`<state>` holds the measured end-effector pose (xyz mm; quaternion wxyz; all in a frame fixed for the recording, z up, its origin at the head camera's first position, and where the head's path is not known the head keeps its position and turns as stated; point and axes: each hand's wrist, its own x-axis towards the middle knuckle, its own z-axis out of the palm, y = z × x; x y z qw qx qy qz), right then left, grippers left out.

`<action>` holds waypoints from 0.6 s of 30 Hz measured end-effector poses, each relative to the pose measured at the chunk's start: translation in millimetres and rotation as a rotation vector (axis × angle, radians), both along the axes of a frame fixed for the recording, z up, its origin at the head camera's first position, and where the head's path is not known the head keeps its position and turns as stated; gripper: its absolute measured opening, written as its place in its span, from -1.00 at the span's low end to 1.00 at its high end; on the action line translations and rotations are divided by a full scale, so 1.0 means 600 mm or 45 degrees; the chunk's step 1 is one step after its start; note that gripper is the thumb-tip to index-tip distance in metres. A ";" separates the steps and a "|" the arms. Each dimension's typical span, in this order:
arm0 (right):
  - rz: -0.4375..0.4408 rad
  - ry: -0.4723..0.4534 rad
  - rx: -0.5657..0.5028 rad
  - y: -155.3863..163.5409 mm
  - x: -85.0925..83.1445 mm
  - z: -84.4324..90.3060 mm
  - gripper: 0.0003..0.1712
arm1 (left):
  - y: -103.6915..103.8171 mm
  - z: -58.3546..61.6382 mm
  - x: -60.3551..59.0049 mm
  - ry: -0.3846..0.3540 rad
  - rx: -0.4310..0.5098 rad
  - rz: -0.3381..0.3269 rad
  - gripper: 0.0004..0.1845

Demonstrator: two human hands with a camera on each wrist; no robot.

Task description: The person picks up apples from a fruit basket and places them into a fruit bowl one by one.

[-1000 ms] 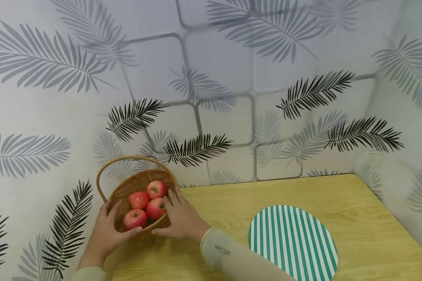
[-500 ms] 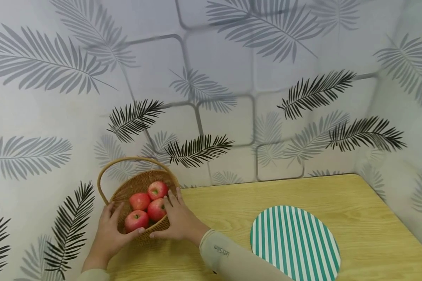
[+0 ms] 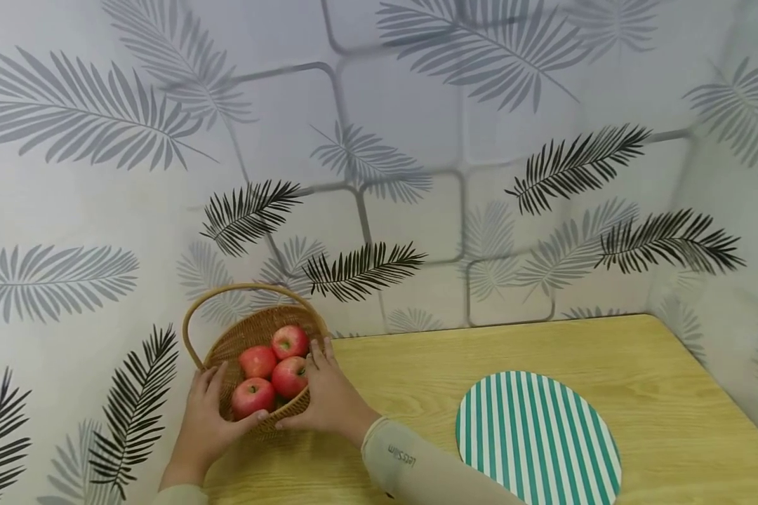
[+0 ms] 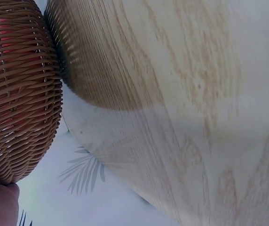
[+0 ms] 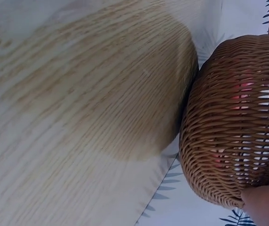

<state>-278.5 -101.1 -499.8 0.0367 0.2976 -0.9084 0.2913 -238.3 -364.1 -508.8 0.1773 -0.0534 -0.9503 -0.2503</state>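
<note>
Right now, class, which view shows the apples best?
The head view: four red apples lie in plain sight in the basket. Both wrist views show only the basket's woven side, with red glimpsed through gaps.

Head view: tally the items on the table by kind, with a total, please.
Red apples: 4, at and, all inside the basket
Wicker basket: 1, held between the left hand and the right hand
Green-and-white striped round mat: 1
Total: 6
</note>
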 end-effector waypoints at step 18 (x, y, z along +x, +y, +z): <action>-0.023 0.038 -0.063 0.026 0.001 -0.007 0.59 | 0.030 -0.008 0.004 0.072 -0.007 0.022 0.36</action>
